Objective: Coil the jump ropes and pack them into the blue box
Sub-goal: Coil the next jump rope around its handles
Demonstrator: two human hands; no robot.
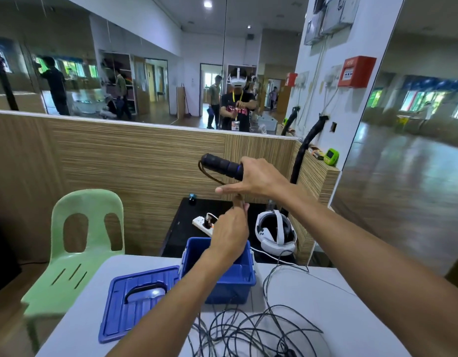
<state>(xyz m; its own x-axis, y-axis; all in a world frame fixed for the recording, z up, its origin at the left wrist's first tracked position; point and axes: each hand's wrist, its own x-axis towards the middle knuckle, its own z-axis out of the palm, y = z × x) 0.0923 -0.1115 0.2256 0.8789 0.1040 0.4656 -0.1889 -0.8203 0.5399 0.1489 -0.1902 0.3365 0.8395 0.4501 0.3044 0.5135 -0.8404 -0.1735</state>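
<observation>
The right hand (256, 177) was raised above the blue box (220, 273), its fingers closed around a dark jump-rope handle (221, 166) that pointed left, with the thumb stretched out flat below. A brown cord (209, 176) looped from the handle's far end back towards that thumb. The left hand (230, 231) sat just under it, over the open box, fingers pinched on the cord near the thumb, probably to guide a turn around the handle or hand so the rope would form a tidy coil. The box stood on the white table (338, 305) with its lid (137, 300) lying just left of it, leaving the opening free for packing. Near the table's front edge lay a loose tangle of thin dark rope (248, 328), seemingly not yet coiled.
</observation>
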